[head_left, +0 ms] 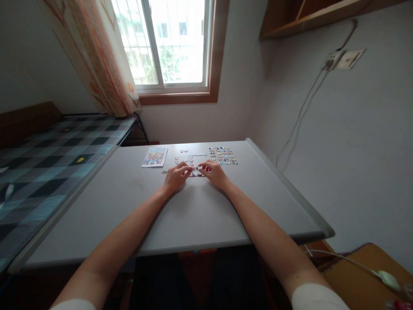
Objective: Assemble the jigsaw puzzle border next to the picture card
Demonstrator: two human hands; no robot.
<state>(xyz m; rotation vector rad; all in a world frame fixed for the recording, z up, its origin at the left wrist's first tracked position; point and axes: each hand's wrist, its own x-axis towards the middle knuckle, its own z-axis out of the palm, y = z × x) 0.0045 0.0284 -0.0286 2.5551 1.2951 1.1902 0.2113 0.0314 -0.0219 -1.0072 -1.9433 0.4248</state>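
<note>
Over a partly joined jigsaw frame (198,155) on the grey table, my left hand (177,176) and my right hand (213,173) face each other. The fingertips of both are pinched around small jigsaw pieces (195,168) between them; whether these are one piece or two linked is too small to tell. Just below the fingers runs the frame's darker, colourful bottom row (196,175). A loose piece (164,172) lies left of my left hand. Beyond my right hand, several loose pieces (222,156) are spread out in rows.
A printed picture sheet (155,157) lies on the table (129,206) at the left. More pieces (183,151) sit near the far edge. A bed with a checked cover (87,140) adjoins the left side, a wall with hanging cables (298,116) the right. The window (174,43) is ahead.
</note>
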